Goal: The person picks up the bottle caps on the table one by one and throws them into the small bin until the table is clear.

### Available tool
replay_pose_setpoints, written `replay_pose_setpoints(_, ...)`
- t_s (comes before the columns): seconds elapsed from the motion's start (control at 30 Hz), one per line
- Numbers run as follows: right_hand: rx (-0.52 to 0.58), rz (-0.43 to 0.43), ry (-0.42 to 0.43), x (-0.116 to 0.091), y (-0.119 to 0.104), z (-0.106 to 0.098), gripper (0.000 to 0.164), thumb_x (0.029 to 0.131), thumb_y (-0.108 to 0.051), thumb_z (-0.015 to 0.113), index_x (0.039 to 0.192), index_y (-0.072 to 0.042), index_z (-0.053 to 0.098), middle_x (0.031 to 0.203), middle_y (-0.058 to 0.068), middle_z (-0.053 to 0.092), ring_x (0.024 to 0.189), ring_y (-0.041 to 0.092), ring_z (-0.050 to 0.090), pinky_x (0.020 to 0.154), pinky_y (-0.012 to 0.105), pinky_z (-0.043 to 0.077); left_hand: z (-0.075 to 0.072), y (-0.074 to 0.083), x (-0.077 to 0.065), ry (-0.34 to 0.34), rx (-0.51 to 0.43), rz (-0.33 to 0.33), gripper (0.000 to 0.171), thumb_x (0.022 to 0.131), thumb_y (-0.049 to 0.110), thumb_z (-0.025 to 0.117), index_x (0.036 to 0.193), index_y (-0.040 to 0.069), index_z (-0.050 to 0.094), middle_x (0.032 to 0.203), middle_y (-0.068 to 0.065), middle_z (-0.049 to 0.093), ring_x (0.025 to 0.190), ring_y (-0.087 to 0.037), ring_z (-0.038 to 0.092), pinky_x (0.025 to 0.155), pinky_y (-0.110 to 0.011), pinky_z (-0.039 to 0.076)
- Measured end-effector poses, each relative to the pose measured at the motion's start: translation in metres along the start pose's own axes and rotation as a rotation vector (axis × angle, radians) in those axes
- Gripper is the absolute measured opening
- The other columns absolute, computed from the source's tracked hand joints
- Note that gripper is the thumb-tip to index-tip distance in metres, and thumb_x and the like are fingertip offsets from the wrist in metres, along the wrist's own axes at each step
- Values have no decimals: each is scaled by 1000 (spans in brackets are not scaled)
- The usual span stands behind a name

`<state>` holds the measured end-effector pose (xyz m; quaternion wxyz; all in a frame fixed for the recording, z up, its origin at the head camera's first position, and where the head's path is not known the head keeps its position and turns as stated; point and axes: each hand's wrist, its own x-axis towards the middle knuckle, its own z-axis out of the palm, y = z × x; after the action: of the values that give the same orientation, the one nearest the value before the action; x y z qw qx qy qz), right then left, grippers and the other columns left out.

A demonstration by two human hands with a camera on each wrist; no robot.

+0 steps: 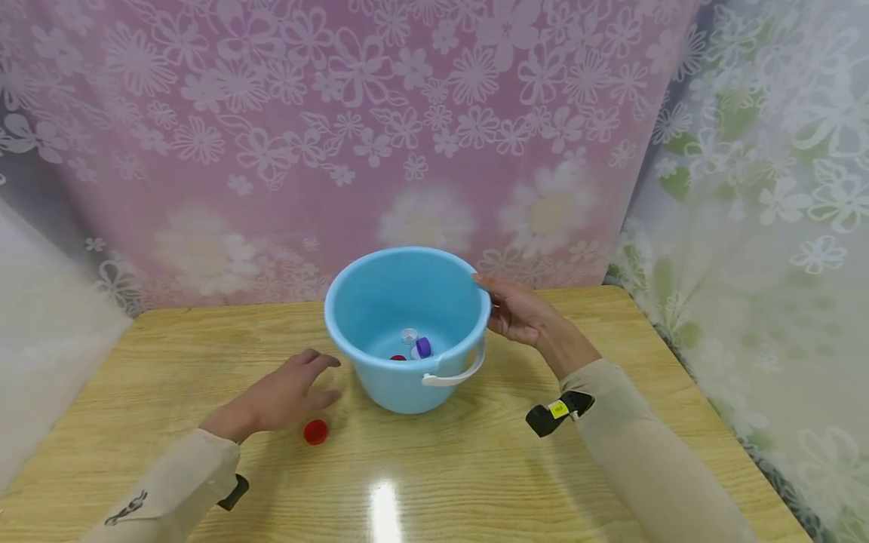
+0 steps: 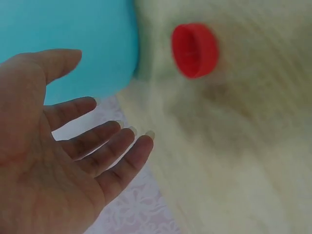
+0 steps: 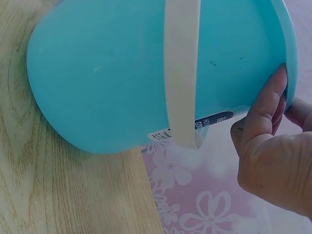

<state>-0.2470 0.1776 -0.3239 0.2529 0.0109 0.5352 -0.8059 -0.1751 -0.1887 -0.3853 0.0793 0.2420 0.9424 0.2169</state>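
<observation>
A light blue bucket (image 1: 400, 390) stands on the table, its white handle (image 1: 452, 380) hanging at the near right side. My right hand (image 1: 523, 313) holds the rim at the right; in the right wrist view that hand (image 3: 270, 141) pinches the rim, fingers outside the wall. Inside lie a purple bottle cap (image 1: 424, 347), a white cap (image 1: 409, 336) and part of a red one (image 1: 397, 357). Left of the bucket, my left hand (image 1: 285, 392) hovers with fingers spread and nothing in its palm. Close to its thumb, a red bottle cap (image 2: 208, 51) lies on the table.
The wooden table (image 1: 543, 467) meets a pink floral curtain (image 1: 339, 151) behind the bucket. A pale floral curtain (image 1: 781, 264) hangs along the right edge, and white cloth (image 1: 47, 339) borders the left. Small black devices (image 1: 543, 420) are strapped at both wrists.
</observation>
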Motion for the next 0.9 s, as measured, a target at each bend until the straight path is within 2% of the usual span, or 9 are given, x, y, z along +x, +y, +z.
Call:
replay_pose_setpoints(0.23,-10,-5,-14,0,0,0,44,98,-28,54,130,1,44,97,8,60,76,15,67,68,24,56,18,5,-8,12,8,-2,62,86,42,68,131,2,52,121,-7,49,107,-24,50,86,-42,48)
replay_pose_setpoints(0.5,-19,-7,-3,0,0,0,46,97,-28,56,131,1,44,100,9,60,78,16,68,68,24,56,33,9,-14,9,67,21,63,81,36,75,130,3,54,118,-3,49,94,-14,46,73,-32,49)
replay_pose_setpoints(0.63,-33,-10,1,0,0,0,45,96,-29,57,130,0,46,101,9,59,78,16,68,69,25,56,40,8,-16,17,92,22,60,81,33,75,129,4,55,118,-4,49,91,-14,44,68,-29,47)
replay_pose_setpoints(0.9,-50,-15,14,-1,0,0,45,96,-30,58,127,0,47,98,9,60,76,15,68,67,24,56,50,2,-14,55,119,88,40,83,25,73,118,10,62,107,0,47,90,-15,41,62,-24,43)
